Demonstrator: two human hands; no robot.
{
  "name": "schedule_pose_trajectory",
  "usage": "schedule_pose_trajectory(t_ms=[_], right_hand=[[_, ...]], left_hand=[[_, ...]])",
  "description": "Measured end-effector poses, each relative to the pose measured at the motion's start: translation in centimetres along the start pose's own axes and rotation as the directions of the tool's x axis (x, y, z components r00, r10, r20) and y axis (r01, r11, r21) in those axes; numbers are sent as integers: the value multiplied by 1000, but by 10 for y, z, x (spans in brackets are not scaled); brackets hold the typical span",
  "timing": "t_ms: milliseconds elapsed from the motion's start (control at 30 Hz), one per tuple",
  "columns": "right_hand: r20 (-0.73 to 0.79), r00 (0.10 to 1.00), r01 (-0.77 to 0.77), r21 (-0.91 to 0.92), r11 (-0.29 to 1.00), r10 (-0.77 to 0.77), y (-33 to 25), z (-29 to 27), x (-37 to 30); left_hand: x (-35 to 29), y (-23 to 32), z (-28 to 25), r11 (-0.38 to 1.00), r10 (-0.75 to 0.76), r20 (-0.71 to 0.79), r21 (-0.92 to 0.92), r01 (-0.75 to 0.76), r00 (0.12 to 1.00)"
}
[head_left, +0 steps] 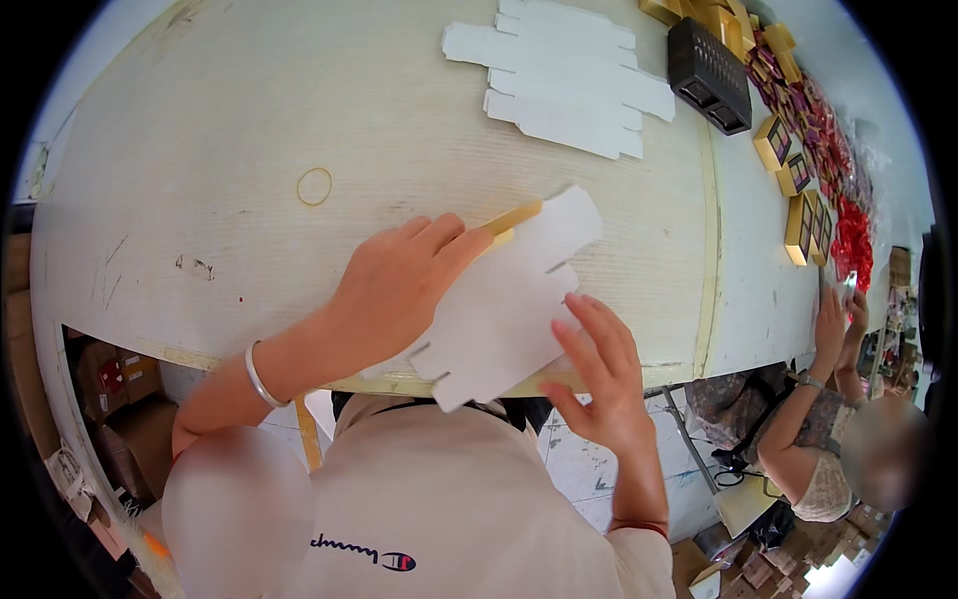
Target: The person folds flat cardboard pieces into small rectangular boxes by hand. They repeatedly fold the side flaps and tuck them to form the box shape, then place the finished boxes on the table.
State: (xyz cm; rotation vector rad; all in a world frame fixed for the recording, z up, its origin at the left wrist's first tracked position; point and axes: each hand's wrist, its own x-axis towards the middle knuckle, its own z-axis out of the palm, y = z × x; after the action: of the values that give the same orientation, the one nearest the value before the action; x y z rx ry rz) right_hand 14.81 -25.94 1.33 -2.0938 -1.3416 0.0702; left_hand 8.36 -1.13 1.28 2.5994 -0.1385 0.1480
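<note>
A flat white die-cut cardboard box blank (509, 299) lies at the near edge of a pale wooden table (249, 120), its gold side showing at one folded flap (511, 220). My left hand (394, 290) presses flat on the blank's left part, fingers pointing toward the gold flap. My right hand (599, 369) touches the blank's right edge with spread fingers. A silver bangle (261, 377) sits on my left wrist.
A stack of more white box blanks (564, 75) lies at the far side. A rubber band (314, 186) rests on the table. A black basket (709, 75) and several gold boxes (803, 215) stand at right. Another person (828, 439) sits at lower right.
</note>
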Motion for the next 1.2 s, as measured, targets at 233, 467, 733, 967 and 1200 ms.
schedule_pose_trajectory(t_ms=[233,467,733,967,1200], right_hand=[[23,970,233,-384,894,-243,-16,39,-40],[-32,999,-9,-38,999,8,-20,25,-5],[-124,977,-187,-100,977,174,-11,42,11],[-17,994,103,-163,981,-107,-15,35,-1],[14,999,34,-93,995,-33,-10,31,15]], left_hand=[[23,0,6,966,257,28,35,-258,966],[20,-7,9,941,325,53,84,-328,944],[-19,19,-8,920,389,-174,125,-371,905],[-55,14,17,915,364,-67,212,-343,929],[-41,16,8,948,278,23,156,-278,960]])
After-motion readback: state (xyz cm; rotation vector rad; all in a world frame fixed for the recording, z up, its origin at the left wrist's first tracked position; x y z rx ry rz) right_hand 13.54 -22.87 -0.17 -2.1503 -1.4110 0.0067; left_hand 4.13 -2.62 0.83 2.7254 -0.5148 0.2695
